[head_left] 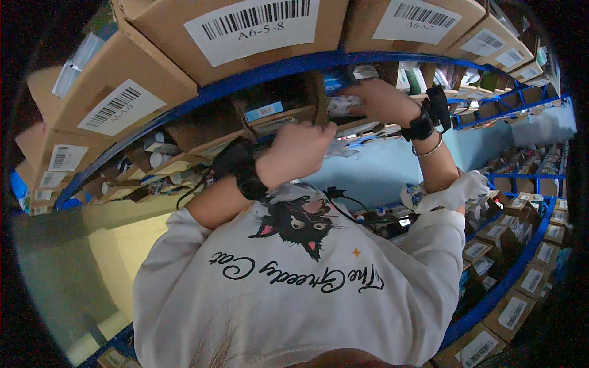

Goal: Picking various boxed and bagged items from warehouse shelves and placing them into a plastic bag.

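The right grip (386, 103) reaches in from the right, its back uppermost and its fingers pointing left into a shelf of open cartons; its fingertips meet a clear plastic packet (345, 106), though blur and overlap hide them, so I cannot tell whether they are clenched on it. The left grip (297, 152) is curled, knuckles up, just below and to the left, its index finger and thumb side toward the front edges of the cartons; its palm is hidden, and I cannot tell whether it grasps anything. The left forearm slants up and rightward, the right one up and leftward, both elbows bent, with a black wrist strap (250, 183) on the left and another, plus a thin bracelet (429, 147), on the right. The packet is crinkled and shiny, with whitish, indistinct contents, and lies at the mouth of a carton beside a brown cardboard divider (320, 98). Left of that divider, an open carton carries a light blue label (264, 111). A blue shelf beam (221, 92) curves above, under large cardboard boxes (257, 27) with white barcode labels. Nearer the body is a white sweatshirt (294, 306) with a black cat print; more labelled cartons (512, 313) line blue shelving at lower right.
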The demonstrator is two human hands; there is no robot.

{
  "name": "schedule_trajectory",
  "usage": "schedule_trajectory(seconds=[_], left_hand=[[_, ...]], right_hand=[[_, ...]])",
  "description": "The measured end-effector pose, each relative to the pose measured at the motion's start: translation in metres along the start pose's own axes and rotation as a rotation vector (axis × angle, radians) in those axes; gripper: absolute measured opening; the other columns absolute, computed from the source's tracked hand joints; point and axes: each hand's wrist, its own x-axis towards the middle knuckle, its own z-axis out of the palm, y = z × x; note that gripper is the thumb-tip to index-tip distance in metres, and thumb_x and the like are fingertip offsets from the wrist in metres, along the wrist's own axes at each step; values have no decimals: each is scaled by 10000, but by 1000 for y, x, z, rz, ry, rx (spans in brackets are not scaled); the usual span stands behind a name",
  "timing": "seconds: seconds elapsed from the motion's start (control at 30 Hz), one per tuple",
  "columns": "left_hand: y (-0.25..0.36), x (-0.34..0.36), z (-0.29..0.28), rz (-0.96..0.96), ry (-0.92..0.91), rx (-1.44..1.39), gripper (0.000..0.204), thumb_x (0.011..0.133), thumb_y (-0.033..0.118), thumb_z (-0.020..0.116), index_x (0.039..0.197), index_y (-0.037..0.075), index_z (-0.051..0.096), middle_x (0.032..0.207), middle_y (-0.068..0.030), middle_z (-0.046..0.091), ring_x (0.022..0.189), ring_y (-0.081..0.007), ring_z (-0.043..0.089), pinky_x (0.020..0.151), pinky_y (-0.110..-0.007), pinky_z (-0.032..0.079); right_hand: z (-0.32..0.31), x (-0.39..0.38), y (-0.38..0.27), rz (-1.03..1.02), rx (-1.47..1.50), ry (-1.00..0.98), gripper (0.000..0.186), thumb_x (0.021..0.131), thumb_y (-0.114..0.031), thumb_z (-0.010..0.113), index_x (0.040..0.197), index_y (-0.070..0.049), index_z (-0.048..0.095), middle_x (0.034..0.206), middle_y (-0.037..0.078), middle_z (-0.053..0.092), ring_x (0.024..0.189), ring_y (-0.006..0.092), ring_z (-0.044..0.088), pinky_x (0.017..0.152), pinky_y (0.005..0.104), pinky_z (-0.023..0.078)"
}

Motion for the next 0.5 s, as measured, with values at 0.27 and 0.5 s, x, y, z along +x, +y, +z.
schedule_trajectory(seconds=[0.27, 0.5], left_hand=[[-4, 2, 12, 16, 16, 60, 416, 728, 82, 605, 1126, -35, 585, 804, -146, 681, 756, -309, 682, 630, -429, 543], [1, -6, 0, 68, -39, -11, 516, 744, 107, 610, 1257, 73, 579, 885, -119, 666, 799, -295, 674, 642, -419, 550]], right_hand=[[5, 1, -18, 63, -122, -189, 378, 783, -113, 666, 1160, -84, 649, 1020, 223, 662, 943, 389, 636, 821, 466, 508], [20, 10, -5, 72, -60, -153, 451, 778, -157, 688, 1222, -105, 628, 1014, 212, 668, 946, 387, 641, 839, 460, 510]])
